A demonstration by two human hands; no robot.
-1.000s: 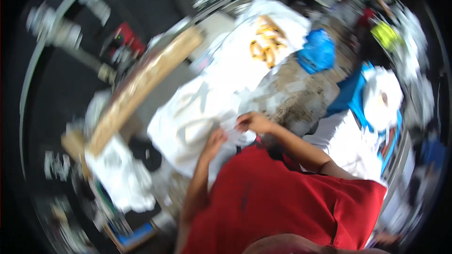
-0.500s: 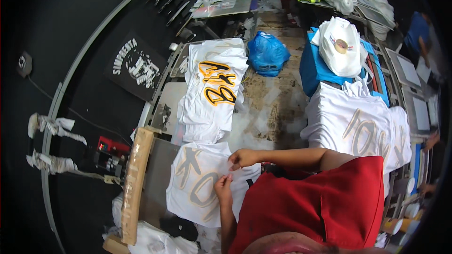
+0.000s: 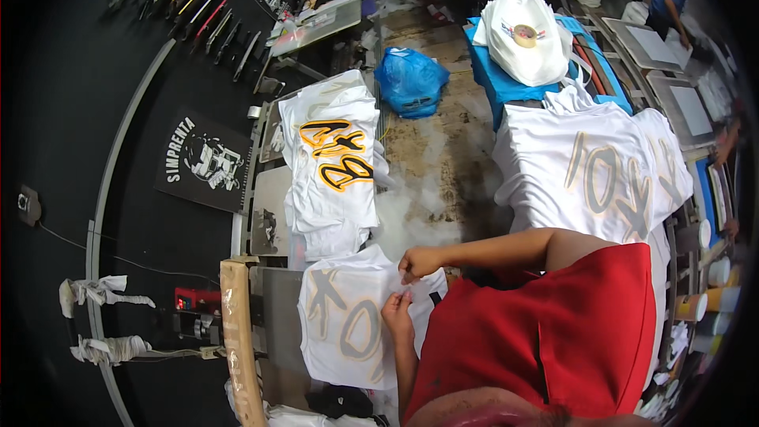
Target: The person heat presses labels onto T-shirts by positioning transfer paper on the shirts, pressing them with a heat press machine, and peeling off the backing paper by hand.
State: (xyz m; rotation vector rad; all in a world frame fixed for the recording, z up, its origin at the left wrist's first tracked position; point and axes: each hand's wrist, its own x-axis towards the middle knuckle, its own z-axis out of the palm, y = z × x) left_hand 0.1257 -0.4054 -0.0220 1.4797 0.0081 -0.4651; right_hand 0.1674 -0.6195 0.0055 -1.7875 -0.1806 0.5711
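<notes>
My right hand (image 3: 421, 264) reaches in from the right, its fingers pinched together over a white shirt (image 3: 345, 348). Just below it, my left hand (image 3: 398, 310) is also closed in a pinch, the fingertips of both hands close to each other. Whatever is between the fingers is too small to make out. The shirt lies spread on a flat grey board (image 3: 283, 324) and bears large grey characters edged in tan. Past it lies a stack of white shirts (image 3: 332, 205), the top one printed in black and orange.
A long taped cardboard box (image 3: 237, 340) stands along the board's left edge. On the floor sits a blue plastic bag (image 3: 411, 83). To the right, more printed white shirts (image 3: 545, 150) cover a table beside a white bundle (image 3: 523, 43) with a tape roll. Another person (image 3: 668, 0) is at far right.
The whole view has turned, so the far things appear shifted left and the near shirt slightly right. Both hands stay pinched close together over the same part of the shirt.
</notes>
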